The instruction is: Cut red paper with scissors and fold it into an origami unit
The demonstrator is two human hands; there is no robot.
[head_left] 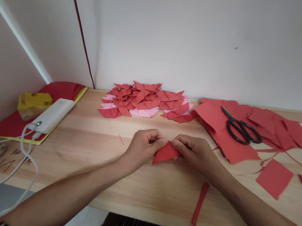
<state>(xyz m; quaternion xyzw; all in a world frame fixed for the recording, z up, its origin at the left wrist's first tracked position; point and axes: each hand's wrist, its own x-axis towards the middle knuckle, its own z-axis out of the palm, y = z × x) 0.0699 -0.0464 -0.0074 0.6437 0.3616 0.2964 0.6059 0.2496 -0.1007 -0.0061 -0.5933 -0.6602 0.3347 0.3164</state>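
Note:
My left hand (144,147) and my right hand (193,151) meet over the middle of the wooden table (86,149). Both pinch a small folded piece of red paper (164,153), which lies low over the tabletop between them. The fingers of each hand are curled and closed on the paper's upper edge. Behind the hands, by the wall, lies a pile of folded red and pink paper pieces (145,99).
Black scissors (241,129) rest on a stack of red paper sheets (232,145) at the right. Loose red squares (274,177) and a red strip (200,205) lie nearby. At the left are a white power bank (53,114) with cables, a yellow pack (33,104) and red card sheets (12,125).

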